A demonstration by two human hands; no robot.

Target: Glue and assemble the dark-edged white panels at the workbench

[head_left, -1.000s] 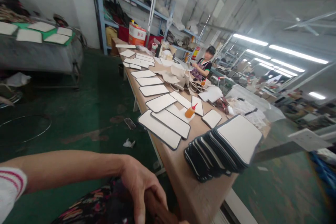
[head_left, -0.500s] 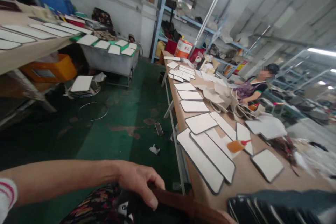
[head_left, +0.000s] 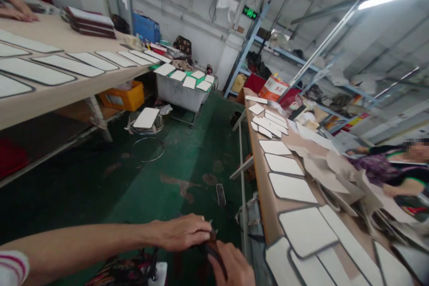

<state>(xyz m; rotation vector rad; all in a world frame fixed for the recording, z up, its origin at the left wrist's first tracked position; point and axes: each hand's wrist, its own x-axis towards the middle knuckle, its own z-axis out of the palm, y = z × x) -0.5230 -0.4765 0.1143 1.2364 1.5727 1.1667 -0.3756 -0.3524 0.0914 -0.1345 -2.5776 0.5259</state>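
My left hand [head_left: 184, 231] reaches in from the left at the bottom of the head view, its fingers closed on a dark brown leather-like piece [head_left: 212, 246]. Close beside it, my right hand [head_left: 234, 266] grips the same piece, thumb and fingers pressed round its edge. Most of the piece is hidden by the hands and the frame's lower edge. Below my left forearm shows a dark flowered cloth [head_left: 117, 272]. White dark-edged panels [head_left: 306, 230] lie on the brown-topped table [head_left: 273, 214] to the right of my hands.
A long table [head_left: 100, 94] on the left bears more white panels and a dark red stack [head_left: 90, 24]. On the green floor lie a phone [head_left: 220, 195] and a metal ring [head_left: 147, 149]. A grey cart [head_left: 177, 94] stands farther back. Co-workers are at both tables.
The view has swung left. My right hand has come clearly into view beside the left, and both hands are now close together on the brown piece. The co-worker appears farther right.
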